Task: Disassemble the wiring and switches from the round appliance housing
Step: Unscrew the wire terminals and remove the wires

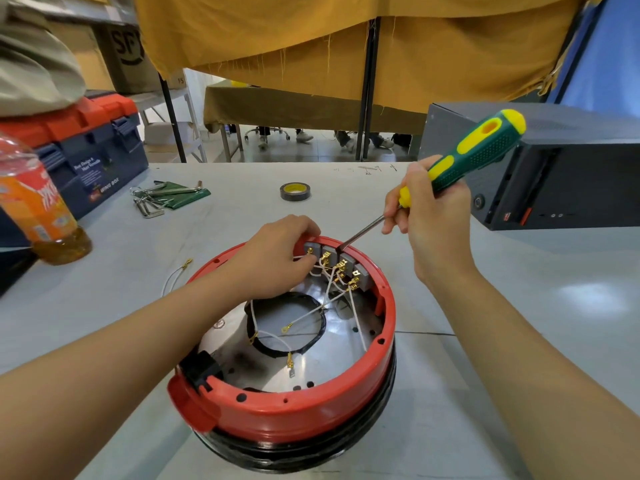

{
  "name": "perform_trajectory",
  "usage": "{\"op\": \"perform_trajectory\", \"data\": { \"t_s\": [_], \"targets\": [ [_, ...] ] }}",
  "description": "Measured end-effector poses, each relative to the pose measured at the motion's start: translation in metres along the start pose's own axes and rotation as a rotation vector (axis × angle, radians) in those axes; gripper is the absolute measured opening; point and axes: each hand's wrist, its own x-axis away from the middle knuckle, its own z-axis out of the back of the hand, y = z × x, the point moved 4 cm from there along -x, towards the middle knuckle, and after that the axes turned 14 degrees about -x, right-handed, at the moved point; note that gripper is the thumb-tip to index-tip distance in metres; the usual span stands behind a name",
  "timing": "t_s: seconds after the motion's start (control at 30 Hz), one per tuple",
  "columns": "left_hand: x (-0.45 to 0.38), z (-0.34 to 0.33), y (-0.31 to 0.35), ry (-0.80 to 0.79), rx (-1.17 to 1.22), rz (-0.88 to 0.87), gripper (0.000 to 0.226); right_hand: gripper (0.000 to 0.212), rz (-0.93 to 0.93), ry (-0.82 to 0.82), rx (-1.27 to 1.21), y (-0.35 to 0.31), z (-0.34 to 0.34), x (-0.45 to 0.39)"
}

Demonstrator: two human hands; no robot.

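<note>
The round red appliance housing [311, 410] lies open side up on the grey table, with a black band below its rim. Grey switches [341, 263] with brass terminals line its far inner wall, and white wires [332, 299] run from them across the shiny metal base. My left hand [277, 258] grips the far rim beside the leftmost switch, fingers curled over the edge. My right hand [426, 216] holds a green and yellow screwdriver [478, 150]; its tip sits between two of the switches.
One loose white wire [176, 275] lies left of the housing. A tape roll [295, 191] and hex keys [162, 197] lie farther back. An orange drink bottle [38, 206] and blue-red toolbox [86, 150] stand at the left, a black computer case [554, 168] at the right.
</note>
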Motion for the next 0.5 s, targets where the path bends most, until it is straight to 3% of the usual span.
{"op": "perform_trajectory", "data": {
  "t_s": [0.27,0.43,0.5],
  "targets": [
    [-0.008,0.001,0.015,-0.129,0.057,-0.120,0.020,0.025,0.066,-0.084,0.073,-0.011,-0.004,0.001],
    [-0.011,0.002,0.019,-0.143,0.024,-0.056,0.007,0.025,0.069,-0.104,0.123,-0.014,-0.003,0.002],
    [-0.010,0.000,0.022,-0.102,0.032,-0.011,0.012,0.024,0.072,-0.119,0.128,-0.015,-0.003,0.002]
  ]
}}
